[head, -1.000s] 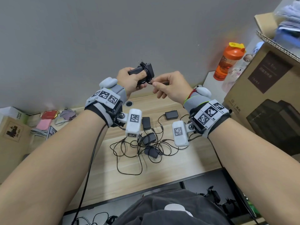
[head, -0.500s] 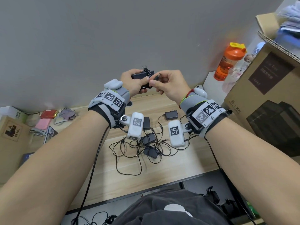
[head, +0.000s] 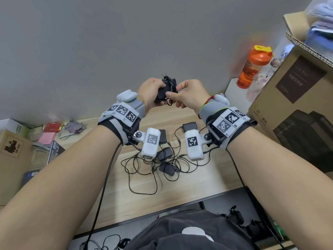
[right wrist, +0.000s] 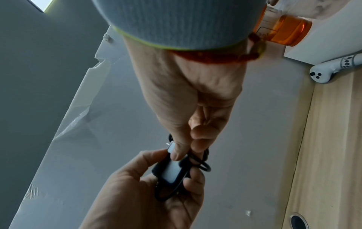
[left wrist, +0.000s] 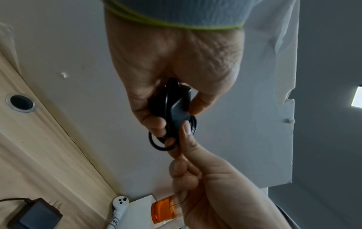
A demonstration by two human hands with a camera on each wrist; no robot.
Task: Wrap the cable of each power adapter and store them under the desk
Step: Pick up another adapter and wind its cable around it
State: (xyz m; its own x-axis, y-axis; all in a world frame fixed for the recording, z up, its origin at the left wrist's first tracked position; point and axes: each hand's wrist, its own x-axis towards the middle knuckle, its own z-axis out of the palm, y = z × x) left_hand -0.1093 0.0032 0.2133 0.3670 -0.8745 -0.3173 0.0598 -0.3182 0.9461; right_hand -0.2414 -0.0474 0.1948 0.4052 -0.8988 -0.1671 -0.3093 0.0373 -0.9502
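Left hand (head: pixel 153 91) was mine, curled round a black adapter (head: pixel 166 86), gripping it raised above the tabletop (head: pixel 207 179) in front of the grey wall (head: pixel 126 42). Its prongs pointed up and away from me. Black cable (head: pixel 172 85) ran in several turns around its body, and one small loop hung free below my fingers, plain in the left wrist view (left wrist: pixel 160 144). My right hand (head: pixel 191 94) met it from the other side, thumb and forefinger pinching the cable at the adapter's edge, the other fingers curled in; from the right wrist view the thumb lay on the adapter's pale face (right wrist: pixel 172 168).

Down on the tabletop, between my forearms, lay a tangle (head: pixel 153 170) of loose black cables with several more adapters in it. One adapter (head: pixel 189 126) lay apart at the far side, near my right wrist. How many sat in the tangle I could not tell, since the wrist cameras hid part of it.

An orange bottle (head: pixel 254 67) stood on a white block at the right, beside a big carton (head: pixel 295 105). A small box (head: pixel 12 147) and some pink and red bits lay at the left. A round cable hole (left wrist: pixel 20 102) sat in the tabletop by the wall.
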